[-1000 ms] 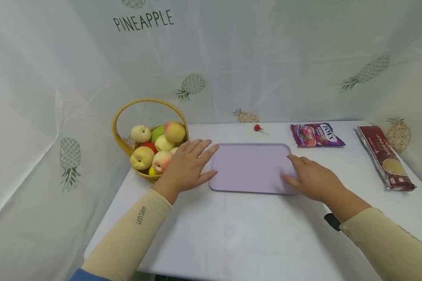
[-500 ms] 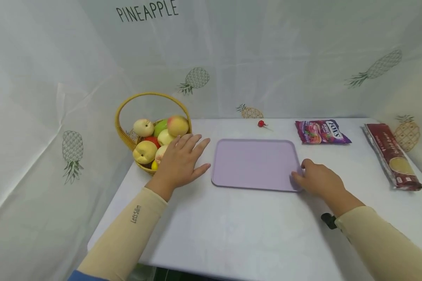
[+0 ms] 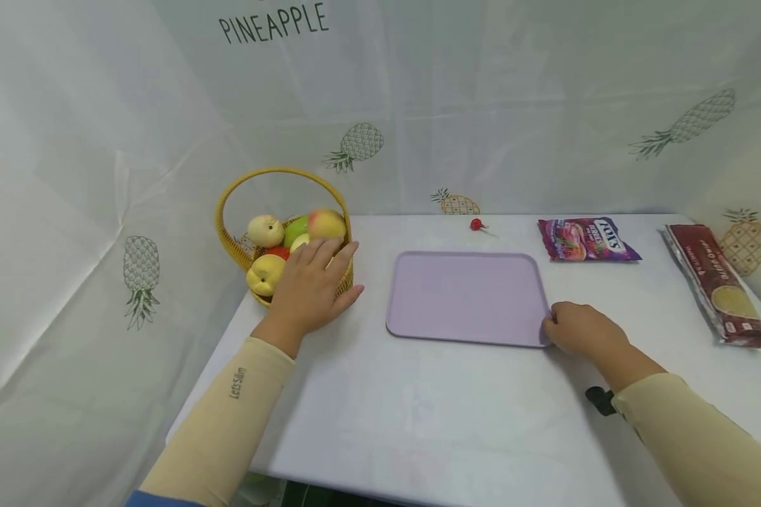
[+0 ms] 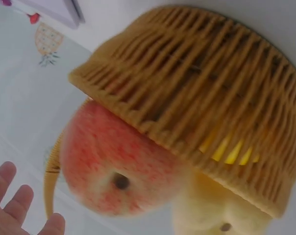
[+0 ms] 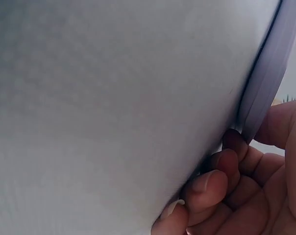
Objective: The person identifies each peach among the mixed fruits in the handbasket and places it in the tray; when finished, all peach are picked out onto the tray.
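Note:
In the head view a pale purple tray (image 3: 469, 299) lies flat on the white table. My right hand (image 3: 586, 334) pinches its right edge near the front corner. The right wrist view has the thumb (image 5: 280, 125) against the tray's rim and curled fingers below it. Over the front right of a wicker basket (image 3: 347, 282), my left hand (image 3: 307, 289) is held with fingers extended, gripping nothing. The basket holds a yellow peach (image 3: 265, 274) and several other fruits, some hidden by the hand. Close up in the left wrist view are a red-speckled peach (image 4: 121, 161) and the basket's side.
At the back right lies a purple Fox's candy bag (image 3: 588, 239). A long brown snack packet (image 3: 716, 285) is along the right side. Behind the tray is a small red stemmed item (image 3: 477, 224). A pineapple-print cloth (image 3: 418, 105) hangs behind the table.
My right hand has come down from above the tray's right end and now pinches its edge. My left hand has shifted left, away from the tray and over the basket.

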The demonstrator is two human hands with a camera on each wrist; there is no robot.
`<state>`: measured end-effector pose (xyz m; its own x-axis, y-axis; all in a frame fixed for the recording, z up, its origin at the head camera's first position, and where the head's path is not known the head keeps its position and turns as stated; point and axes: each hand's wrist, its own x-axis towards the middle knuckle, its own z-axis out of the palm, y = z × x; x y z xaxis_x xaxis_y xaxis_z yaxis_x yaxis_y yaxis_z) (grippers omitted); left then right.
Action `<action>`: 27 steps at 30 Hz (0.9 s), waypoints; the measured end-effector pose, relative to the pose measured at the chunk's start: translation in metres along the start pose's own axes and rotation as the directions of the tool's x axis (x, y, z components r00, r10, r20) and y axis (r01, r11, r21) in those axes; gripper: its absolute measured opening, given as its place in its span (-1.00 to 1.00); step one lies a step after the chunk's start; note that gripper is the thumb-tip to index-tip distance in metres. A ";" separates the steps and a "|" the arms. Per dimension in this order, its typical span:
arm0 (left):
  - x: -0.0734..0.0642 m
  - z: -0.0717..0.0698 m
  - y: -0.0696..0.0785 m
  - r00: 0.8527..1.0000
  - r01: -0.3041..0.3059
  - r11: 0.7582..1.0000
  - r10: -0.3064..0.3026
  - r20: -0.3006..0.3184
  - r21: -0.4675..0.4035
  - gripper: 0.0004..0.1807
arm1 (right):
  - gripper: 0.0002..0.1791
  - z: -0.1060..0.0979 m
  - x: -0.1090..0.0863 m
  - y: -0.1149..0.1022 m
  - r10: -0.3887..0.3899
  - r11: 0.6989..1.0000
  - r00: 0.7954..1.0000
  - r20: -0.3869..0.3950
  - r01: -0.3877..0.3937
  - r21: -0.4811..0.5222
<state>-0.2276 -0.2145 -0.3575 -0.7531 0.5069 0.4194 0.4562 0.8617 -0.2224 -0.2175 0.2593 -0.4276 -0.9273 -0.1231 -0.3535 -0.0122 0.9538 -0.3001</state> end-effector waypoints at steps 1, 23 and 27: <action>0.000 0.000 -0.002 1.000 0.005 1.000 -0.005 -0.007 0.000 -0.20 | -0.52 0.000 0.000 0.000 -0.002 1.000 1.000 -0.002 0.002 -0.002; -0.015 0.014 -0.028 0.996 0.077 0.994 -0.080 -0.040 -0.075 -0.16 | -0.56 0.003 0.000 0.001 -0.017 1.000 1.000 -0.026 0.017 -0.002; -0.020 0.019 -0.030 0.994 0.106 0.991 -0.107 -0.012 -0.080 -0.15 | -0.59 0.006 0.000 0.003 -0.021 1.000 0.999 -0.031 0.021 -0.006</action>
<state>-0.2352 -0.2501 -0.3759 -0.7921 0.4113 0.4511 0.4105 0.9058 -0.1053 -0.2152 0.2611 -0.4336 -0.9380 -0.1343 -0.3195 -0.0334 0.9526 -0.3024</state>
